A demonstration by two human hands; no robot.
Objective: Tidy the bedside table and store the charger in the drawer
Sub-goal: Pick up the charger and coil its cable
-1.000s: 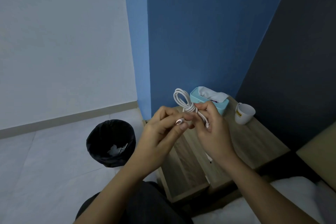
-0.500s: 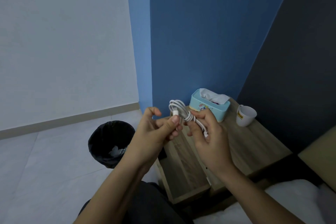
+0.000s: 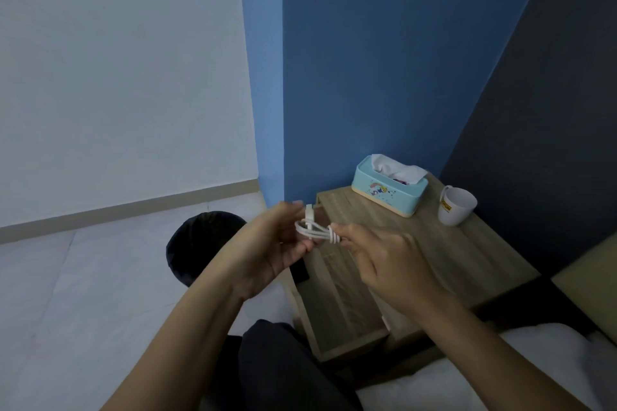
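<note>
Near the centre of the frame, the left hand (image 3: pixel 267 250) and the right hand (image 3: pixel 384 264) hold a coiled white charger cable (image 3: pixel 315 231) in the air, in front of the near left corner of the light wood-grain bedside table (image 3: pixel 467 260). The left hand's fingers close around the looped end, with a white connector standing up between the fingertips; the right hand pinches the wrapped waist of the bundle between thumb and forefinger. The cable appears bundled, with several turns wound around its middle, so the coiling step is judged complete or nearly so. Storage is not yet done: the cable is not inside any compartment. A pulled-out wooden drawer (image 3: pixel 337 304) sits below the hands toward the lower centre; its interior is only partly visible. On the table top, in the right-centre of the frame, stand a pale blue tissue box with a printed cartoon (image 3: pixel 389 192) and a white plastic mug with a yellow label (image 3: pixel 456 206), just apart from each other. A black round waste bin (image 3: pixel 197 240) stands on the floor left of the table. Remaining: place the bundle in the drawer and close it.
</note>
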